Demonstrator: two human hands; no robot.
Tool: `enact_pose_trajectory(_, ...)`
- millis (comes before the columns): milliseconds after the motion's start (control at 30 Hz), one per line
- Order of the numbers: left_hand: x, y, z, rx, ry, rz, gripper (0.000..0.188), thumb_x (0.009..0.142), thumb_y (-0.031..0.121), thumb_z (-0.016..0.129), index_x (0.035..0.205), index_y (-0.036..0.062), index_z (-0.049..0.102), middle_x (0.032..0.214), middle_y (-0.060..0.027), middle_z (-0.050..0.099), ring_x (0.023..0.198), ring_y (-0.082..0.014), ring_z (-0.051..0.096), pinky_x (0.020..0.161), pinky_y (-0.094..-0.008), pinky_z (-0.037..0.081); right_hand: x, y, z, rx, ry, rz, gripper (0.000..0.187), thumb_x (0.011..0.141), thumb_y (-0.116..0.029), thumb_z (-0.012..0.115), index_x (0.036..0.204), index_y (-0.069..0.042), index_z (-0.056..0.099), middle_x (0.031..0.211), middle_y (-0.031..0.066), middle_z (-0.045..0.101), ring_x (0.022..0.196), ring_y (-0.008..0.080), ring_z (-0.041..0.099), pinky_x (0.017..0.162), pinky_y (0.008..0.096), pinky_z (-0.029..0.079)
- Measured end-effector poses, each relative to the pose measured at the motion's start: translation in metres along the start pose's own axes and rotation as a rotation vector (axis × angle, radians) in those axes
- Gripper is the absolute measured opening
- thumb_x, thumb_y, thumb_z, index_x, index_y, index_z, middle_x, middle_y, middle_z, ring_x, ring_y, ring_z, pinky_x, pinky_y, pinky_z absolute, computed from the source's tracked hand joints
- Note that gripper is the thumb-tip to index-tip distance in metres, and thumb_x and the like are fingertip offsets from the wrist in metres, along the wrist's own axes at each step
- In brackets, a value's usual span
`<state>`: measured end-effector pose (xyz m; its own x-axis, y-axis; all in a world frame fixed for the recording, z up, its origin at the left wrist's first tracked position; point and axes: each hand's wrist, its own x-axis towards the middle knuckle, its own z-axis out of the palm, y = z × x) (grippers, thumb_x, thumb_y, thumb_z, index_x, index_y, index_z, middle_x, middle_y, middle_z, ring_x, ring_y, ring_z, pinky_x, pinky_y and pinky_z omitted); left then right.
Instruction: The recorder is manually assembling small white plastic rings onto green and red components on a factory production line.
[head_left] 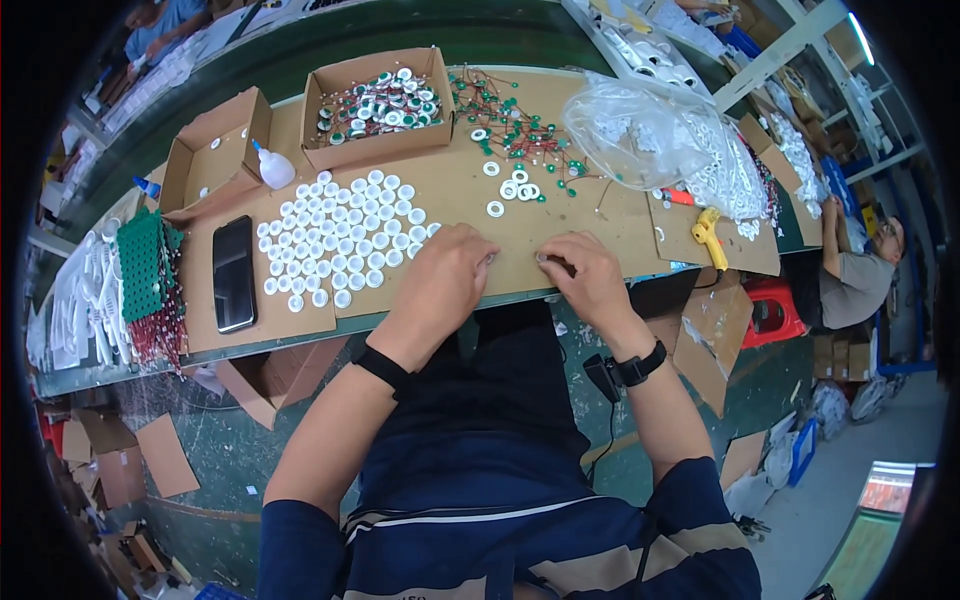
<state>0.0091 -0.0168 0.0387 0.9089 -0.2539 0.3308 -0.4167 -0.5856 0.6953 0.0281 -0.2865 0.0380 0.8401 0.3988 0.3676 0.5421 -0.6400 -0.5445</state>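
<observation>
Both of my hands rest over the cardboard-covered table near its front edge, a little apart. The fingers of my left hand [452, 268] are pinched together at a small pale spot too tiny to name. My right hand [588, 275] is also closed, thumb against curled fingers, and whatever lies in it cannot be made out. Left of my left hand spreads a group of round white caps [345, 232], most with their hollow side up. Beyond my hands lie a few white rings [519, 189] and a loose heap of small green discs with red wires [520, 130].
Behind the caps stand a box of wired parts [376, 150], a cardboard box [205, 180] and a white squeeze bottle [274, 168]. A phone [234, 274] and green boards [152, 262] lie left. To the right are plastic bags [640, 135] and a yellow glue gun [709, 238]. Another person [855, 280] sits far right.
</observation>
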Motion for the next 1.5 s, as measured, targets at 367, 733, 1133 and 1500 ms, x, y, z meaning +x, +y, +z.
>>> enact_pose_trajectory(367, -0.019, -0.006, 0.002, 0.031, 0.118, 0.057, 0.035, 0.094, 0.000, 0.084, 0.128, 0.0034, 0.082, 0.120, -0.0144, 0.076, 0.114, -0.0384, 0.071, 0.100, -0.0491, 0.059, 0.002, -0.010, -0.007, 0.025, -0.091, 0.191, 0.029, 0.100, -0.005, 0.086, 0.129, -0.004, 0.086, 0.113, 0.0121, 0.079, 0.096, 0.0288, 0.079, 0.087, 0.0393, 0.064)
enact_pose_trajectory(733, -0.019, -0.004, -0.001, 0.047, 0.073, 0.069, 0.037, 0.098, 0.003, 0.080, 0.135, 0.0022, 0.078, 0.123, -0.0145, 0.075, 0.120, -0.0376, 0.068, 0.110, -0.0486, 0.056, 0.011, -0.014, -0.008, 0.010, -0.157, 0.117, 0.021, 0.103, -0.002, 0.081, 0.123, -0.002, 0.086, 0.111, 0.0123, 0.078, 0.095, 0.0290, 0.077, 0.085, 0.0385, 0.061)
enact_pose_trajectory(1133, -0.020, -0.003, -0.001, 0.001, 0.080, 0.042, 0.045, 0.099, -0.001, 0.076, 0.145, 0.0021, 0.073, 0.121, -0.0176, 0.075, 0.118, -0.0400, 0.068, 0.109, -0.0510, 0.057, 0.029, -0.050, 0.023, 0.099, -0.109, 0.038, 0.018, 0.102, -0.003, 0.083, 0.120, -0.002, 0.085, 0.109, 0.0133, 0.078, 0.096, 0.0329, 0.078, 0.086, 0.0408, 0.062)
enact_pose_trajectory(1500, -0.020, -0.006, 0.002, 0.015, 0.094, 0.033, 0.042, 0.104, 0.000, 0.071, 0.146, 0.0008, 0.071, 0.118, -0.0188, 0.074, 0.116, -0.0409, 0.069, 0.109, -0.0521, 0.056, 0.035, -0.056, 0.035, 0.026, -0.147, 0.000, 0.020, 0.098, -0.003, 0.085, 0.118, -0.002, 0.086, 0.107, 0.0146, 0.079, 0.095, 0.0364, 0.078, 0.085, 0.0429, 0.062)
